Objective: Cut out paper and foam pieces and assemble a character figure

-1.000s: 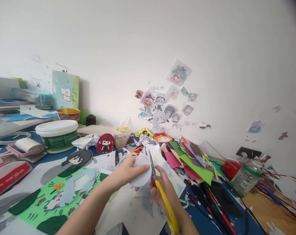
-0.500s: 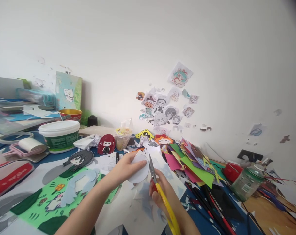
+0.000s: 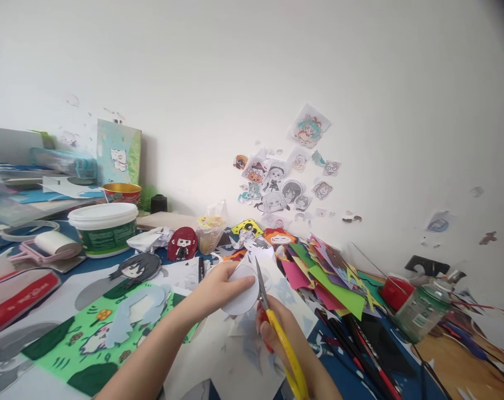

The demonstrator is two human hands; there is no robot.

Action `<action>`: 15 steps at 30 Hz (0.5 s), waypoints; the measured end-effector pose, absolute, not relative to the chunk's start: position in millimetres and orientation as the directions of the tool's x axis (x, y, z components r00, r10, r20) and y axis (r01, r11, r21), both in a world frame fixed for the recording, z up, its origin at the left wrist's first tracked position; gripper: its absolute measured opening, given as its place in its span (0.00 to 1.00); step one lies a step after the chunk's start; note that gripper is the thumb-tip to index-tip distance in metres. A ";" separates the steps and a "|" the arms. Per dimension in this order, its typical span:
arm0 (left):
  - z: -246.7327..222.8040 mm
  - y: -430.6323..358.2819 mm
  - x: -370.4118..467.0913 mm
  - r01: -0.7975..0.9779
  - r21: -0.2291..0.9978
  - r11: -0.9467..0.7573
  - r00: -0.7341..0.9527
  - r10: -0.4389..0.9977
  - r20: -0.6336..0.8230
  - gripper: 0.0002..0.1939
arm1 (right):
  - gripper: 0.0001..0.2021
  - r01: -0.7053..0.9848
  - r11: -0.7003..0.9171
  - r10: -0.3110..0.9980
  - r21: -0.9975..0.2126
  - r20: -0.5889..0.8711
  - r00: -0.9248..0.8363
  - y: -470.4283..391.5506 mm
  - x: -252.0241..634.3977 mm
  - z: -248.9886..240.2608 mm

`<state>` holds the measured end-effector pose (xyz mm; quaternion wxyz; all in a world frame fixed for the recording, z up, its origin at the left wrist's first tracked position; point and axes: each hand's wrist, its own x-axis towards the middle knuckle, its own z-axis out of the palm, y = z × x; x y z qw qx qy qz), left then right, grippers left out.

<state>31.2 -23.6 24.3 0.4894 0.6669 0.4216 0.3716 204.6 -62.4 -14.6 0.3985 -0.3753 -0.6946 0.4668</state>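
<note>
A round white paper piece [image 3: 240,298] is pinched in my left hand [image 3: 229,283], with the thumb lying on top of it. My right hand [image 3: 274,328] is wrapped round scissors [image 3: 283,340] with yellow and red handles. Their pointed metal blades angle up and away, beside the right edge of the paper, and look slightly parted. Below both hands lies a large white sheet [image 3: 210,355] with smudges and paper scraps on it.
Coloured papers [image 3: 327,272] are piled right of the hands, near black and red pens [image 3: 372,355] and a jar [image 3: 422,311]. At left are a green painted sheet [image 3: 89,333], a white-lidded tub [image 3: 105,233] and a red pouch [image 3: 22,294].
My left hand and the round paper have shifted slightly right. The scissor blades look closer together, and the handles have come nearer each other. The whole view has shifted slightly.
</note>
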 end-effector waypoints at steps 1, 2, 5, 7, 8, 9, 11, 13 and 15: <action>23.7 -23.3 31.4 0.201 0.966 -0.163 0.369 0.926 0.079 0.16 | 0.31 0.142 0.285 0.891 -0.948 0.207 -0.405 -62.3 204.7 -14.7; 23.0 -23.0 31.4 0.199 0.967 -0.162 0.370 0.926 0.079 0.16 | 0.31 0.133 0.286 0.890 -0.949 0.212 -0.404 -62.0 204.7 -15.6; 21.4 -22.3 31.0 0.180 0.971 -0.156 0.376 0.923 0.078 0.16 | 0.32 0.118 0.291 0.895 -0.949 0.227 -0.383 -60.2 203.7 -20.9; 21.8 -22.3 30.6 0.164 0.973 -0.161 0.377 0.922 0.090 0.17 | 0.32 0.131 0.304 0.901 -0.944 0.240 -0.362 -59.5 202.7 -23.7; 22.6 -22.5 30.4 0.155 0.974 -0.165 0.381 0.920 0.095 0.17 | 0.31 0.141 0.308 0.905 -0.941 0.244 -0.350 -59.4 202.3 -24.4; 23.7 -23.0 30.3 0.142 0.976 -0.168 0.392 0.915 0.100 0.17 | 0.31 0.156 0.313 0.909 -0.937 0.248 -0.333 -59.5 202.2 -24.5; 26.6 -24.2 30.0 0.095 0.983 -0.160 0.441 0.892 0.103 0.17 | 0.28 0.196 0.325 0.918 -0.925 0.259 -0.300 -59.9 202.6 -23.5; 28.9 -25.5 29.4 0.035 0.991 -0.127 0.508 0.856 0.091 0.16 | 0.27 0.231 0.341 0.920 -0.911 0.272 -0.282 -60.5 203.7 -22.0; 29.7 -26.6 28.5 -0.006 0.994 -0.105 0.546 0.833 0.091 0.15 | 0.27 0.239 0.345 0.917 -0.908 0.271 -0.293 -60.9 204.4 -21.5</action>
